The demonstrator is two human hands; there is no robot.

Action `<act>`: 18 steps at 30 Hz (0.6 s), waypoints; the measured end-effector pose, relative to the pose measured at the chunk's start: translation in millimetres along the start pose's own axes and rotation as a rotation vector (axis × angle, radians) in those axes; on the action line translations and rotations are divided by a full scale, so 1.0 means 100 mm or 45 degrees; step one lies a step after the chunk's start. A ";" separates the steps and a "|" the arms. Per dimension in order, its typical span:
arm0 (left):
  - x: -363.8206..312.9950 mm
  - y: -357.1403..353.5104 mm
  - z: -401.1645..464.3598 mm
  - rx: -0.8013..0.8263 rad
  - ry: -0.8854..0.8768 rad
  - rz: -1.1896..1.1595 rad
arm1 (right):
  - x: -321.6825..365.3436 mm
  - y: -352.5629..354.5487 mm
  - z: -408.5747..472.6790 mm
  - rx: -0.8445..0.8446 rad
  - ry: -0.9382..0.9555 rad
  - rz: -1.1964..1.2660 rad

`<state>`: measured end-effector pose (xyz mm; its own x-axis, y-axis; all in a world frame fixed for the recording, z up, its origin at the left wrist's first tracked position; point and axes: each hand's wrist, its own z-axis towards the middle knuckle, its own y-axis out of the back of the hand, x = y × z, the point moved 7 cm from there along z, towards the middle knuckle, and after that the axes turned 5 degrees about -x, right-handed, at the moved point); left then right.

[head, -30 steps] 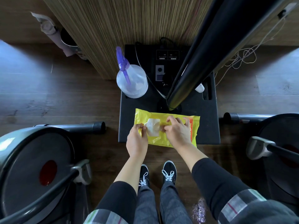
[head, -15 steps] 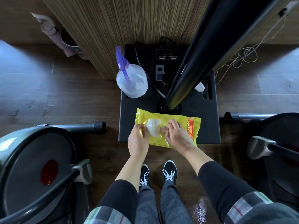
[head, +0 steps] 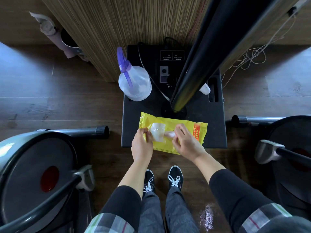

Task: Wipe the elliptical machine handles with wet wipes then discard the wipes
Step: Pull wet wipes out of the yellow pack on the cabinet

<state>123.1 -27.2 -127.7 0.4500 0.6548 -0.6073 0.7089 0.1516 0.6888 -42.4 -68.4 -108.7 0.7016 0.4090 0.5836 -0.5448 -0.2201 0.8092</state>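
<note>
We pin flap (head: 157, 134) back with left hand (head: 141, 147); right hand (head: 186, 143) pinches wipe (head: 169, 135) from yellow pack (head: 183, 130) opening, freeing first sheet.

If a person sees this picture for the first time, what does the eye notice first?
First, the bright yellow plastic wet-wipe pack on the black base, centre. The left hand holds back its clear flap; the right hand pinches a white wipe. Behind, left, stands a clear spray bottle with purple nozzle.
</note>
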 end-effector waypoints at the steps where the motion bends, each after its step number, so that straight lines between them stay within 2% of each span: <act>1: 0.00 0.00 0.00 -0.003 0.002 0.003 | 0.00 0.02 -0.01 0.000 0.018 0.006; 9: 0.02 -0.02 0.00 0.001 0.015 -0.027 | -0.05 0.23 -0.09 -0.130 0.033 -0.066; 15: -0.04 -0.02 -0.02 -0.003 0.062 -0.091 | -0.30 0.51 -0.20 -0.355 -0.165 -0.091; 18: -0.15 -0.03 -0.08 -0.015 -0.066 -0.086 | -0.43 0.53 -0.30 -0.291 -0.248 -0.261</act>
<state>110.2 -31.7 -117.8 0.4288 0.6037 -0.6720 0.7322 0.2034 0.6500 -115.3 -71.5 -92.9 0.8692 0.2430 0.4306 -0.4568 0.0613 0.8875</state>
